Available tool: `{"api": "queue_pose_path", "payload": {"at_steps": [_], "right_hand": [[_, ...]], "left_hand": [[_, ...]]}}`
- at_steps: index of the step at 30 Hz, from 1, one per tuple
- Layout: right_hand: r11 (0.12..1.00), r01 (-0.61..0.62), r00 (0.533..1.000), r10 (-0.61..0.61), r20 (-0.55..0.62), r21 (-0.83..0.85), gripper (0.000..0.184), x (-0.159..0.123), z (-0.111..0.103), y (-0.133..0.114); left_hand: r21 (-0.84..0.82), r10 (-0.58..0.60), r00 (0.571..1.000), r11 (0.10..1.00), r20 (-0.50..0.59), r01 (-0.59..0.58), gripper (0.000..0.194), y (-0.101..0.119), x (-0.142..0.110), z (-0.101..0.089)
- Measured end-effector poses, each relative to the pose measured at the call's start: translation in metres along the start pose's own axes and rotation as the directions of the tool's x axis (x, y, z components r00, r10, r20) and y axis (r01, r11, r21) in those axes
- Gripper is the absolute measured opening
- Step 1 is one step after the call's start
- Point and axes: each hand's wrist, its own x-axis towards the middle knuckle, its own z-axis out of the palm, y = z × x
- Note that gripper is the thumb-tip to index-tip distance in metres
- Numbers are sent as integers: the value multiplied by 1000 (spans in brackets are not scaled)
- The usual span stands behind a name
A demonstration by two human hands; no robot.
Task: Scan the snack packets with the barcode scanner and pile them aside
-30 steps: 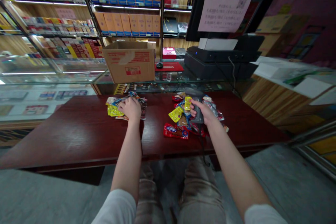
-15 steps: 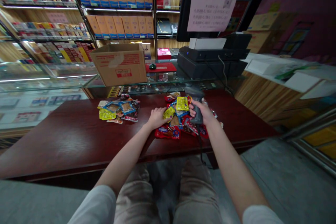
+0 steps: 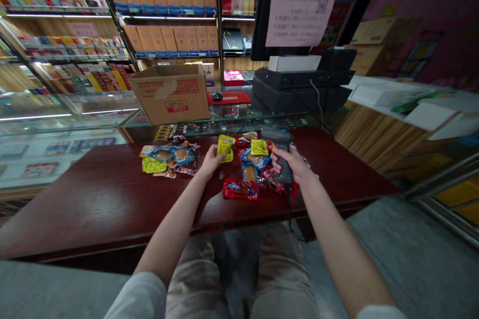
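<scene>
My left hand [image 3: 210, 162] pinches a yellow snack packet [image 3: 225, 148] by its lower left side, held up over the gap between two piles. In my right hand [image 3: 290, 162] is a dark grey barcode scanner [image 3: 282, 172], gripped by its handle, its head pointing away from me and a cable hanging down. Under and left of the scanner lies a pile of snack packets [image 3: 250, 172], blue, red and yellow. A red packet [image 3: 239, 190] lies at that pile's near edge. The left pile of packets [image 3: 182, 155] sits beyond my left hand, with a yellow one at its side.
The dark red wooden table [image 3: 112, 199] holds both piles. Behind it, a glass counter [image 3: 239, 124] carries an open cardboard box [image 3: 174, 99], a mouse [image 3: 217, 95] on a red mat, and a black cash register [image 3: 299, 92] below a monitor with a paper sign [image 3: 299, 15].
My left hand went from the left pile to the right pile, took a yellow packet there and lifted it leftward. My right hand keeps holding the scanner over the right pile.
</scene>
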Motion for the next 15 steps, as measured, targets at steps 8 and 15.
{"api": "queue_pose_path", "payload": {"at_steps": [8,15], "right_hand": [[993,-46,999,49,20,-104,40,-1,26,12],[994,-77,996,80,36,-71,37,11,49,32]], "left_hand": [[-39,177,982,983,-72,-180,47,12,-1,-5],[178,271,962,947,6,-268,39,18,-3,-9]]}}
